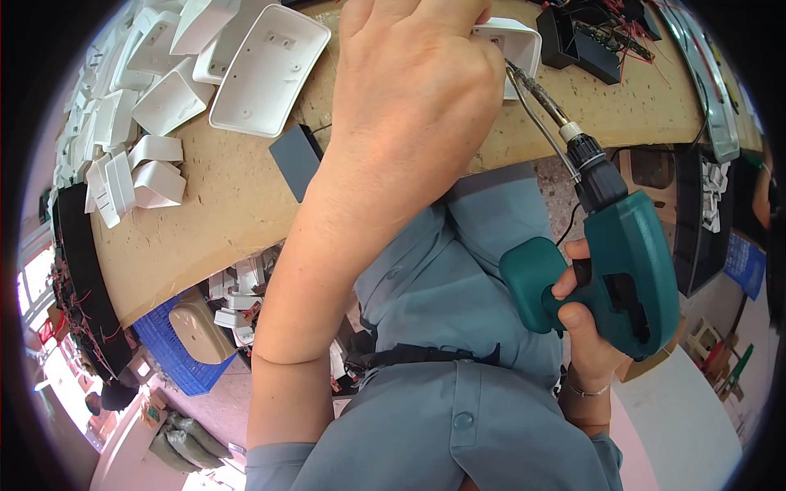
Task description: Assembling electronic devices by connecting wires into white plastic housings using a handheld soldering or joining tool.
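Note:
My right hand point(585, 327) grips a green soldering gun point(634, 262), with a finger at its trigger. The gun's dark metal tip point(540, 94) and a thin feed tube point up and left into a small white plastic housing point(524, 53). At the top of the view my left hand point(417, 74) covers part of that housing, its back toward me and its fingers bent. Those fingertips are hidden or cut off by the upper edge, so what they pinch cannot be seen.
Many white plastic housings point(270, 74) crowd the left of the brown worktable point(213, 213). A dark grey box point(296, 161) lies by my left forearm. Black cases point(594, 53) and red wires lie at the far right. A blue crate point(176, 344) stands below the table's left edge.

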The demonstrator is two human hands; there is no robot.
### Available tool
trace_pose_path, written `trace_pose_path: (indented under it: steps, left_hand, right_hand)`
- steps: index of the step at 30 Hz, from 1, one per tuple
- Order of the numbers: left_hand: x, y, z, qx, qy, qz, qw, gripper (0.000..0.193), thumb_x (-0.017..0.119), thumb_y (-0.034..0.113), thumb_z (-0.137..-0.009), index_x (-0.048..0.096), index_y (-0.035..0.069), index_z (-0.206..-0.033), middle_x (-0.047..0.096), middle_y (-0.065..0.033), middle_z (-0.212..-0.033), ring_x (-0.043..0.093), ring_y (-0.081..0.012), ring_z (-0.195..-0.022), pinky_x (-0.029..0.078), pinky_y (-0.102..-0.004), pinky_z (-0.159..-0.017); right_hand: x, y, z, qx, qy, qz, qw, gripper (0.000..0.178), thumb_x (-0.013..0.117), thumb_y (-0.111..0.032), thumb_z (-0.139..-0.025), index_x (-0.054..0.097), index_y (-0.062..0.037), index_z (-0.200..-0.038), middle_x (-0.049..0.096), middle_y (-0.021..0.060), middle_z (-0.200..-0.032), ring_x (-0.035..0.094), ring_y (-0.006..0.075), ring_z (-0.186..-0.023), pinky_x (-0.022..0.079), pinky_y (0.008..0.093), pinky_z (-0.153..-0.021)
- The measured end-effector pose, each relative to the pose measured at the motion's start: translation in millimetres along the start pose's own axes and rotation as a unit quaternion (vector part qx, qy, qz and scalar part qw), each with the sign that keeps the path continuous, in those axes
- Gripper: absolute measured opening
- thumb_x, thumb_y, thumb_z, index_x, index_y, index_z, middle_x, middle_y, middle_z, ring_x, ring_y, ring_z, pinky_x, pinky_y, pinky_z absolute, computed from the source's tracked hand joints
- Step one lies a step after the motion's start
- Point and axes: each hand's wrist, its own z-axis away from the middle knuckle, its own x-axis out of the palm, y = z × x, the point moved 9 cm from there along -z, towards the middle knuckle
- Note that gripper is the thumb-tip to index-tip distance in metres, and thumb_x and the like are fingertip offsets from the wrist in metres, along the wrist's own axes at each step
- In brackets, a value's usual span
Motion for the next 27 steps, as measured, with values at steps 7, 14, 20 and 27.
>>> trace_pose_path:
  steps: [7,14,20,27]
  left_hand:
    - [2.6,1.8,-1.1,0.012,-0.003,-0.014,1.000,0.013,0.046,0.000,-0.071,0.049,0.004,-0.083,0.048,-0.0120,-0.080,0.045,-0.0296,-0.078,0.036,-0.0381,-0.072]
    - [2.6,1.2,-1.2,-0.004,-0.001,-0.015,1.000,0.012,0.047,0.000,-0.070,0.049,0.004,-0.082,0.048,-0.0116,-0.079,0.045,-0.0292,-0.078,0.036,-0.0377,-0.072]
    - [3.5,2.0,-1.6,0.002,-0.008,-0.018,1.000,0.012,0.047,0.000,-0.070,0.049,0.004,-0.082,0.048,-0.0111,-0.079,0.044,-0.0288,-0.077,0.035,-0.0372,-0.071]
    - [4.6,1.7,-0.6,0.012,-0.013,-0.029,0.999,0.012,0.046,0.001,-0.070,0.048,0.004,-0.081,0.047,-0.0103,-0.080,0.044,-0.0276,-0.078,0.035,-0.0370,-0.072]
  right_hand:
    - [3.4,-1.4,-3.0,0.014,-0.001,-0.001,1.000,0.054,0.073,-0.023,-0.068,0.048,0.0058,-0.106,0.055,0.0139,-0.094,0.054,0.0125,-0.066,0.044,0.0232,-0.059]
    - [5.8,1.1,-3.4,0.035,-0.006,0.017,0.999,0.050,0.072,-0.020,-0.068,0.049,0.0047,-0.105,0.055,0.0126,-0.093,0.053,0.0121,-0.066,0.044,0.0237,-0.061]
    - [10.1,-1.7,-3.5,0.006,-0.046,-0.010,0.999,0.045,0.072,-0.005,-0.068,0.052,-0.0011,-0.108,0.056,0.0044,-0.094,0.051,0.0085,-0.073,0.045,0.0219,-0.063]
    - [6.2,-0.3,0.2,0.061,0.009,0.013,0.998,0.044,0.073,-0.019,-0.069,0.050,0.0045,-0.098,0.055,0.0096,-0.085,0.054,0.0139,-0.067,0.045,0.0247,-0.061]
